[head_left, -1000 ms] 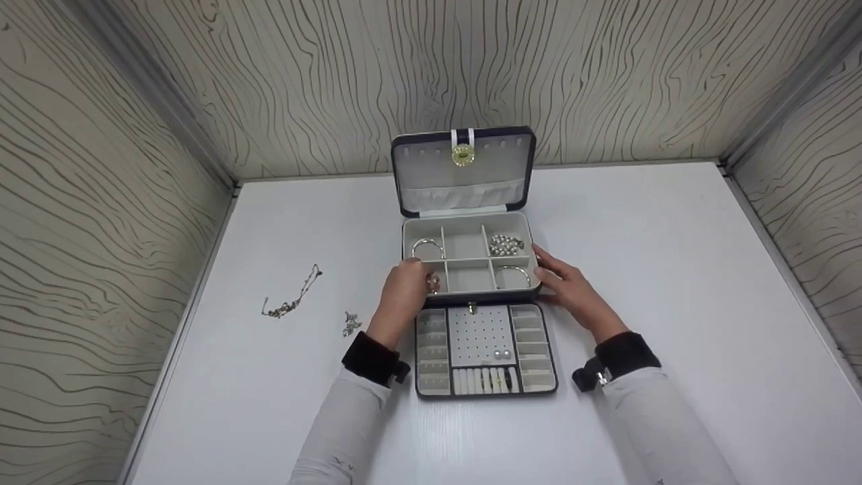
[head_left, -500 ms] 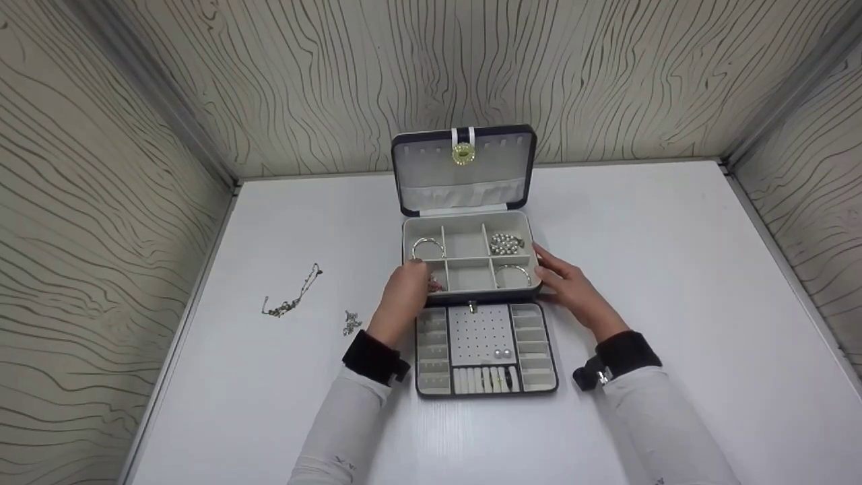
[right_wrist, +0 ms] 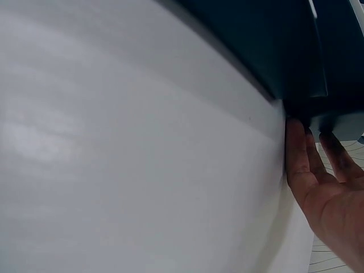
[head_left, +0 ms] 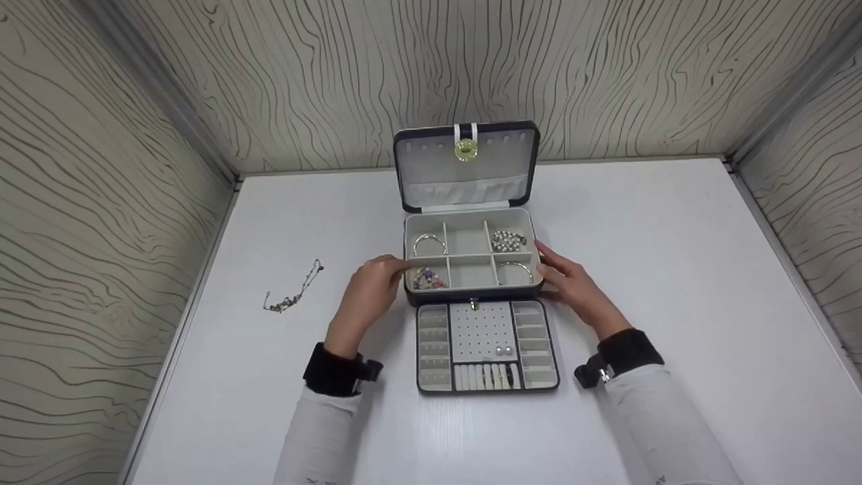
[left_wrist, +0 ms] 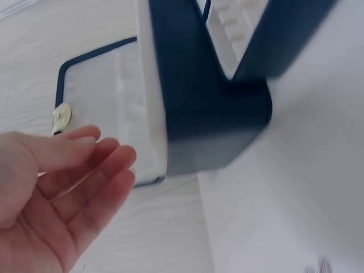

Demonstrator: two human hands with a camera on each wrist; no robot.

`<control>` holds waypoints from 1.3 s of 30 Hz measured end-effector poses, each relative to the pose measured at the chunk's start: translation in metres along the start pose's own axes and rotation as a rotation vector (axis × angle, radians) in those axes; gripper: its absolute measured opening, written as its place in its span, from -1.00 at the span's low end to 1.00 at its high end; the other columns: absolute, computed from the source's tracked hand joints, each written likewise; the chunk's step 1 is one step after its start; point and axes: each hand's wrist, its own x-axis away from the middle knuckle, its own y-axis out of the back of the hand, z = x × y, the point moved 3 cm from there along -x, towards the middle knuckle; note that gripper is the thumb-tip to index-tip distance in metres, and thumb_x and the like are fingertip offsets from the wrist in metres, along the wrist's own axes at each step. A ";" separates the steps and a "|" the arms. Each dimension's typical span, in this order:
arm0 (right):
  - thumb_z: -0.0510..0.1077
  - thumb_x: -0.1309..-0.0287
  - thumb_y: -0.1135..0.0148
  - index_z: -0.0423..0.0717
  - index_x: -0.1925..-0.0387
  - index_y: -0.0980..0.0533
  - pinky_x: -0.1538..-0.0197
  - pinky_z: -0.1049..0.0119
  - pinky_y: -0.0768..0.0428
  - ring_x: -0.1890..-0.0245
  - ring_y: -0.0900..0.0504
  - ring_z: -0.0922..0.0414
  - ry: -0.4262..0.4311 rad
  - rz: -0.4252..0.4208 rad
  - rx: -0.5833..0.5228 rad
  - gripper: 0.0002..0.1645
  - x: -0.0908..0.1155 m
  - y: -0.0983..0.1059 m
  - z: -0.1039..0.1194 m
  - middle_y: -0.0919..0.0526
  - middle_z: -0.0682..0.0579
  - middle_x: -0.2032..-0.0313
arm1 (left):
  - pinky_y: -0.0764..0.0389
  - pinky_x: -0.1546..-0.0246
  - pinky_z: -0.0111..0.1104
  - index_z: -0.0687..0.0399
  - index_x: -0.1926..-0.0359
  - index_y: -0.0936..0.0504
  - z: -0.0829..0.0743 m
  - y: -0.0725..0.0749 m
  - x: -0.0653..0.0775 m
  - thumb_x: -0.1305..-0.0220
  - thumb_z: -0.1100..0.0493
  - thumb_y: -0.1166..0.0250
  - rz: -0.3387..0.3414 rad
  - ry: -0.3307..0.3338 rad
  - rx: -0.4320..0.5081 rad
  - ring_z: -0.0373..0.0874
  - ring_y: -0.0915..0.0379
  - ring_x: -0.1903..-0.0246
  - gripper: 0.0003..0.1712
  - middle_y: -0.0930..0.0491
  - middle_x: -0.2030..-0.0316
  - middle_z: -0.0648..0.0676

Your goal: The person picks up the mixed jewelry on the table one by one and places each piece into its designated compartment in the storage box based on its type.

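Note:
A dark navy jewelry box (head_left: 474,293) with a light lining stands with its lid up. My left hand (head_left: 372,286) is just off its left side, fingers loosely bent and holding nothing; in the left wrist view the fingers (left_wrist: 116,165) have nothing between them. A colorful beaded piece (head_left: 428,278) lies in the front left compartment. My right hand (head_left: 572,283) rests against the box's right side, its fingers (right_wrist: 298,145) extended along the wall. Other compartments hold a silver bangle (head_left: 429,237), a pearl strand (head_left: 508,241) and another bangle (head_left: 516,264).
The fold-out front tray (head_left: 436,387) has a pierced panel with two pearl studs (head_left: 504,351) and ring rolls with several rings. A thin chain necklace (head_left: 291,300) lies on the white table (head_left: 222,377) to the left. Patterned walls (head_left: 337,81) enclose the table.
My left hand has let go of the beaded piece and moved left, out of the front left compartment. The left forearm now covers where small silvery jewelry lay. My right hand stays put.

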 end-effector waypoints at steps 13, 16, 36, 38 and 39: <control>-0.03 -0.49 0.04 0.06 -0.54 -0.01 -0.20 -0.20 -0.37 -0.38 -0.15 -0.31 -0.005 -0.008 0.024 -0.30 0.001 -0.003 0.004 -0.03 -0.35 -0.44 | -0.62 0.20 -0.19 0.24 0.00 -0.67 0.019 -0.009 0.018 -0.34 0.33 -0.22 0.027 0.121 0.020 -0.03 -0.62 0.21 -0.75 -0.67 0.15 0.15; 0.01 -0.47 0.01 0.08 -0.53 -0.02 -0.20 -0.19 -0.38 -0.37 -0.17 -0.31 -0.001 -0.012 0.026 -0.28 0.000 -0.001 0.000 -0.05 -0.35 -0.44 | -0.62 0.19 -0.19 0.29 -0.03 -0.65 0.027 -0.012 0.020 -0.33 0.35 -0.23 0.042 0.150 0.036 -0.01 -0.62 0.20 -0.72 -0.65 0.12 0.19; -0.05 -0.48 0.01 0.08 -0.54 -0.01 -0.22 -0.19 -0.36 -0.37 -0.17 -0.31 -0.006 -0.003 -0.021 -0.28 0.002 0.000 0.003 -0.01 -0.35 -0.45 | -0.63 0.30 -0.13 0.27 0.23 -0.74 0.096 -0.001 0.067 -0.21 0.27 -0.35 0.179 0.415 -0.178 0.04 -0.63 0.30 -0.85 -0.68 0.24 0.20; -0.04 -0.48 0.02 0.09 -0.54 -0.01 -0.22 -0.19 -0.36 -0.38 -0.16 -0.30 -0.016 -0.007 -0.011 -0.29 0.002 -0.001 0.003 -0.01 -0.34 -0.45 | -0.63 0.31 -0.13 0.25 0.26 -0.74 0.097 -0.002 0.067 -0.22 0.26 -0.35 0.184 0.422 -0.192 0.03 -0.63 0.33 -0.87 -0.68 0.27 0.18; -0.03 -0.48 0.02 0.10 -0.54 -0.01 -0.22 -0.19 -0.36 -0.38 -0.16 -0.29 -0.021 -0.010 -0.006 -0.29 0.001 -0.001 0.003 -0.01 -0.33 -0.46 | -0.62 0.33 -0.13 0.24 0.28 -0.73 0.097 -0.002 0.066 -0.22 0.26 -0.35 0.187 0.428 -0.198 0.02 -0.62 0.36 -0.88 -0.68 0.30 0.16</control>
